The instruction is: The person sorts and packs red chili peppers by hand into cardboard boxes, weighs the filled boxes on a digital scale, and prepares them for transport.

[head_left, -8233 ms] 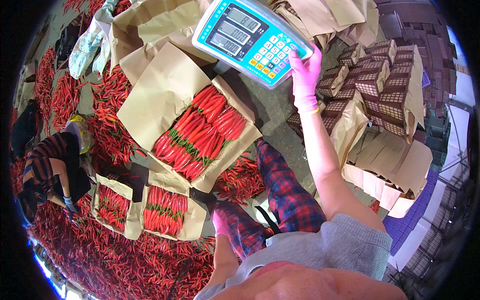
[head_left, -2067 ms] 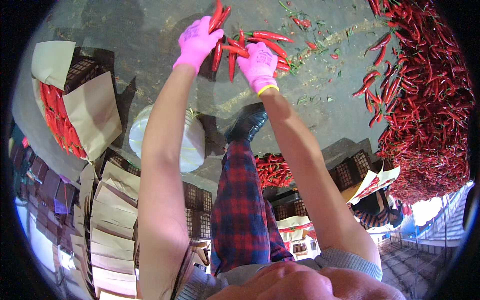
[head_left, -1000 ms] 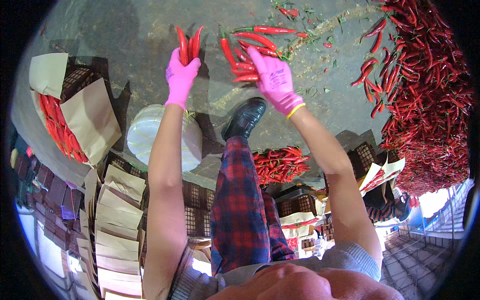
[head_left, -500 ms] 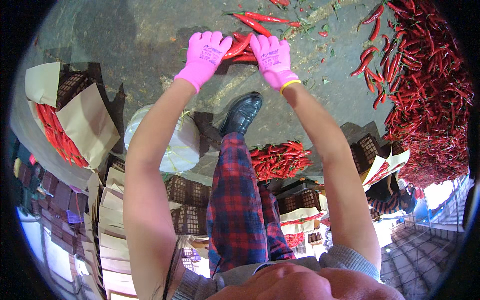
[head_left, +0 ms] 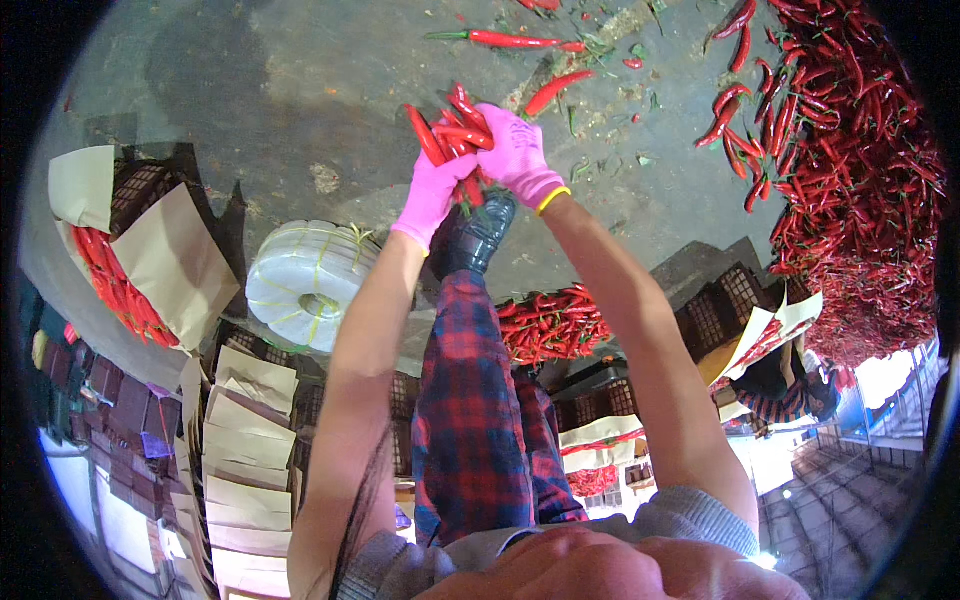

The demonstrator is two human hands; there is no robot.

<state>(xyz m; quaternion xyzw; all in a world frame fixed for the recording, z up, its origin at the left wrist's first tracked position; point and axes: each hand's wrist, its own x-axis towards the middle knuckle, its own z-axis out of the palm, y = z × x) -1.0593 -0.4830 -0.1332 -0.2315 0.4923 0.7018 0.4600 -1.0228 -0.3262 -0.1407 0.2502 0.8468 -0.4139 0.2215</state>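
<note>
Both my hands wear pink gloves and meet over my black shoe (head_left: 478, 240). Between them is a bunch of red chili peppers (head_left: 455, 138), tips pointing up and away, with some green stems showing below. My left hand (head_left: 435, 195) is closed around the bunch from the left and below. Against its right side my right hand (head_left: 515, 155) is curled, its fingers partly hidden by the peppers. On the concrete floor beyond lie a long loose chili (head_left: 515, 40) with a green stem and a shorter loose chili (head_left: 558, 92).
A large heap of red chilies (head_left: 850, 150) covers the right side. At left stands a paper-lined crate of chilies (head_left: 115, 285), beside a white roll (head_left: 300, 285) tied with yellow string. A smaller chili pile (head_left: 552, 325) lies behind my leg, near brown crates (head_left: 597, 403).
My hands have come closer to me and together, lifting the bunch of chilies off the floor. One chili is left on the floor to the right of where they were.
</note>
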